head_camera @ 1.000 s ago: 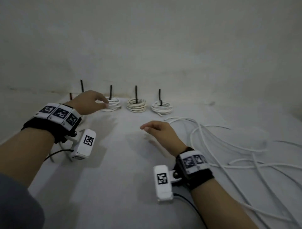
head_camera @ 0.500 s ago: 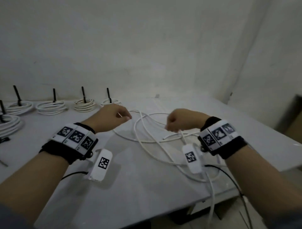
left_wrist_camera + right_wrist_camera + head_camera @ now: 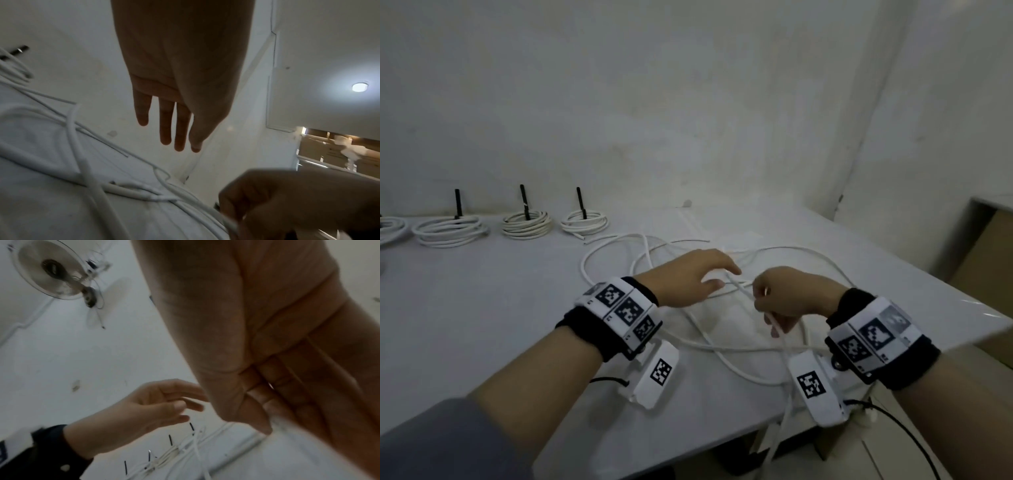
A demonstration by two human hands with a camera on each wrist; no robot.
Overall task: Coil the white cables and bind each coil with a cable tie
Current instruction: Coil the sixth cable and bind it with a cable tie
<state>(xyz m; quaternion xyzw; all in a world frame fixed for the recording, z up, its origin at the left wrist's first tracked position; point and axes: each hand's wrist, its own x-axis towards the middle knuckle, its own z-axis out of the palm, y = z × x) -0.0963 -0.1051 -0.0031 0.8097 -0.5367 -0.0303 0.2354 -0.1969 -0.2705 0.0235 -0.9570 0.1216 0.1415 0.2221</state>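
Two hands are over a flat white table (image 3: 482, 325). The left hand (image 3: 690, 275) has its fingers (image 3: 164, 123) straight and a little apart. It holds nothing and floats just above the long loose white cable (image 3: 613, 241) that lies in messy loops on the table. From the head view I cannot tell if its fingertips touch the cable.

The right hand (image 3: 787, 294) is curled tight around a piece of that same loose cable. The cable goes in at the fist and comes out below it. From the right wrist camera the fingers are folded into the palm, so the bit of cable inside is hidden and blurry. Some of the cable hangs over the near edge of the table, and its end is cut off from view.

At the back of the table, three neat round coils of white cable (image 3: 527, 224) sit in a row by the wall. Each one has a thin black cable tie (image 3: 524, 200) sticking straight up. A fourth coil at the far left is cut off by the edge of the picture, so only a small part shows.

Both wrists wear black bands with black and white square patterns (image 3: 625, 308). A small white box camera (image 3: 813, 387) hangs under each wrist. A round fan (image 3: 53, 272) on the wall looks blurry in the right wrist view.
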